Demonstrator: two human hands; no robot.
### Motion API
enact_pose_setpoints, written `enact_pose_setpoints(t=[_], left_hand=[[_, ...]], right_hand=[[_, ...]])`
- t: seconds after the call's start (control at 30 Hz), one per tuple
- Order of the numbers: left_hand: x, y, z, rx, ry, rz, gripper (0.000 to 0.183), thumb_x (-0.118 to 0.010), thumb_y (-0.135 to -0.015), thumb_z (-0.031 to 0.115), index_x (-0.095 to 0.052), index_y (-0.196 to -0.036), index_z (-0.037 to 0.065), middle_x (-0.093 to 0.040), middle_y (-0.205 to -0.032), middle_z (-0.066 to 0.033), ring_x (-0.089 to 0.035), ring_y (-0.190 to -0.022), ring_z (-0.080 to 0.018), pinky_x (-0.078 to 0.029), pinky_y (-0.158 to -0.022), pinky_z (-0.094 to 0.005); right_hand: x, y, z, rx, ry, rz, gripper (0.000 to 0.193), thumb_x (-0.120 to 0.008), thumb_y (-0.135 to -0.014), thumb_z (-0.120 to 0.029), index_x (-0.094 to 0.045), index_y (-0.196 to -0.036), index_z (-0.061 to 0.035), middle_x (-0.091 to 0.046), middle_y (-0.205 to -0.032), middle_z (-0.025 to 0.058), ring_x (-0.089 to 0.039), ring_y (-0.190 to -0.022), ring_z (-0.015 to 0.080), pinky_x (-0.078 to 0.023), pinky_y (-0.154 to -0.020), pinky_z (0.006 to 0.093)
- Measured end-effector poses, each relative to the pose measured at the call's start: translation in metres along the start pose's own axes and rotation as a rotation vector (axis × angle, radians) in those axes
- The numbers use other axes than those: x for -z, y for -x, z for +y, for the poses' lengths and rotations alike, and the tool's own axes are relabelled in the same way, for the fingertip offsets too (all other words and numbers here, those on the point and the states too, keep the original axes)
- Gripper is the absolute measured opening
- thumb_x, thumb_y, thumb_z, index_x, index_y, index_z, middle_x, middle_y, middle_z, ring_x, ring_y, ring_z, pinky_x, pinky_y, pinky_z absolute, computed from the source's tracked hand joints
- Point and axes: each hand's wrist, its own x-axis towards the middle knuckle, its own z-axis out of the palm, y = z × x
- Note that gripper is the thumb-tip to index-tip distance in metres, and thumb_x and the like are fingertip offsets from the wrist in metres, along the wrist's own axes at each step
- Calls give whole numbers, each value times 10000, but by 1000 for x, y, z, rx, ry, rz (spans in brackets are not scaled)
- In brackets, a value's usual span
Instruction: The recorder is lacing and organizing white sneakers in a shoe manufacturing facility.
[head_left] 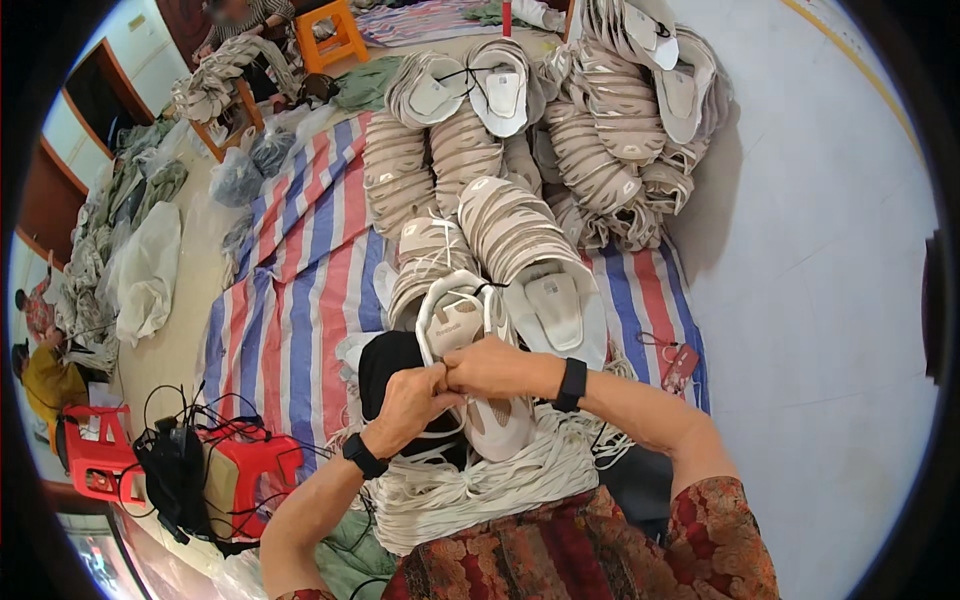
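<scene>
A beige and white shoe upper (497, 425) lies across my lap, its heel opening facing away from me. My left hand (408, 402) and my right hand (500, 367) meet over its eyelet edge, with fingers pinched together. A white shoelace (432, 434) loops out below my left fingers; the pinched part is hidden. A thick bundle of white shoelaces (480, 495) lies over my lap beneath the shoe. Just left of the shoe is a black cloth-like thing (388, 362). Past the shoe are a nested row of uppers (520, 235) and another one with laces threaded (428, 262).
Stacks of shoe uppers (605, 110) stand on a striped red, white and blue sheet (300, 270). A red stool (255, 480) with a black bag (172, 470) and cables is at my left. A red tag-like item (680, 368) lies at right. Other people sit at the far left.
</scene>
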Motion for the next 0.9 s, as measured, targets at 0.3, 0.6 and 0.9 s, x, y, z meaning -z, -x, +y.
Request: enact_pose_setpoints(t=[0.3, 0.6, 0.9], left_hand=[[3, 6, -5, -6, -110, 16, 271, -749, -617, 164, -521, -711, 51, -535, -621, -90, -535, -571, -244, -416, -515, -327], [8, -3, -7, -33, 17, -38, 233, -738, -672, 155, -566, -750, 20, -482, -560, -87, -483, -472, -186, -394, -446, -297], [17, -50, 2, 221, 289, 116, 145, -627, -776, 137, -632, -797, -6, -485, -540, -92, -413, -457, -141, -356, -460, -259]], right_hand=[[-6, -9, 11, 243, 97, 1, 165, -572, -720, -170, -607, -736, -9, -582, -727, 114, -608, -671, 270, -483, -557, 356], [86, -44, 43, 215, 371, 202, 137, -544, -721, -145, -560, -768, -17, -541, -708, 87, -590, -649, 249, -478, -530, 315], [88, -51, 47, -137, -159, 857, 129, -623, -723, -97, -585, -831, -37, -535, -758, 92, -541, -607, 202, -431, -532, 294]])
